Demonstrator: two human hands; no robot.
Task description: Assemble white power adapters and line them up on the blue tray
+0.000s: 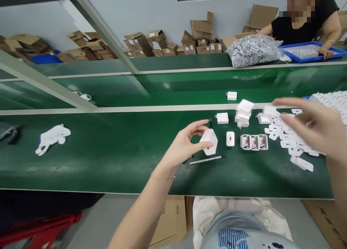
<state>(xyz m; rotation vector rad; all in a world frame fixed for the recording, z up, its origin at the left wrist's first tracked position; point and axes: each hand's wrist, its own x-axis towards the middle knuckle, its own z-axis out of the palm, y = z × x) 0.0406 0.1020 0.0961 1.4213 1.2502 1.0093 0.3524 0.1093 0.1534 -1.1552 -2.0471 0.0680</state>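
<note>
My left hand point(184, 144) grips a white charger block point(210, 141) between thumb and fingers, just above the green bench mat point(114, 151). My right hand point(311, 128) hovers over a pile of small white plastic parts point(290, 142) on the right, fingers spread and blurred, with nothing seen in them. Between the hands lie one upright white charger point(230, 138) and a row of three chargers point(254, 142) with red-marked faces up. A thin metal tool point(205, 159) lies on the mat below the held block.
More white chargers point(244, 113) sit behind the row, one point(231, 95) on the conveyor strip. A white glove point(52, 137) and pliers point(9, 132) lie far left. Across the belt a person's hand point(325, 53) rests on a blue tray point(311, 52), beside a bag of white parts point(253, 50). Cardboard boxes line the wall.
</note>
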